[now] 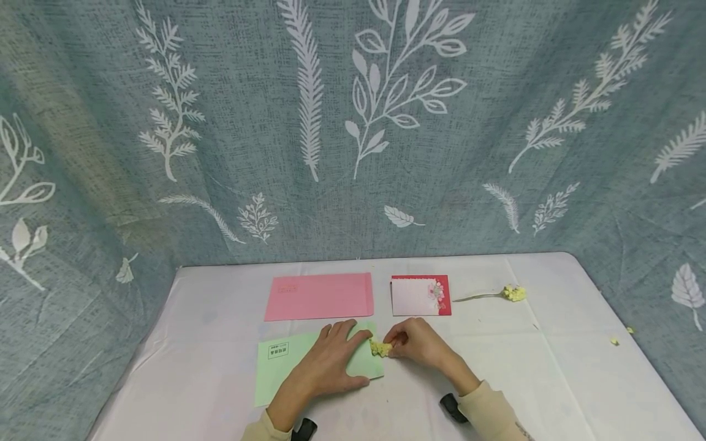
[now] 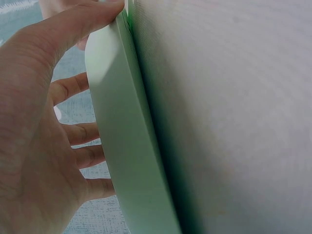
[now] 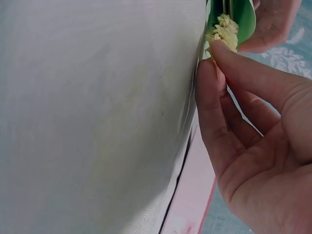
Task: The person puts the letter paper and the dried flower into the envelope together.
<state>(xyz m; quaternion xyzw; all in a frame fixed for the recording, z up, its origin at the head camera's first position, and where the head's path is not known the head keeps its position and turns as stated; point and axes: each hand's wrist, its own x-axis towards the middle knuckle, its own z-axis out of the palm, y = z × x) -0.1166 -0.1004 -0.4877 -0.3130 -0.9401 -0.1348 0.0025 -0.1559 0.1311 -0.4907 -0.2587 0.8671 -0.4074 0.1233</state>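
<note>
My left hand lies spread across the right end of a green envelope, its thumb near the close edge. In the left wrist view the fingers look fairly straight, their tips touching the envelope's surface. My right hand pinches a yellow flower between thumb and fingertips at the envelope's right end. The right wrist view shows the envelope's mouth bulging apart, with the flower head at it and the stem running inside.
Behind the green envelope lies a pink envelope. Right of that is a red and white floral card, then another yellow flower on its stem. Yellow petal bits lie near the right edge of the white-covered table. A patterned curtain hangs behind.
</note>
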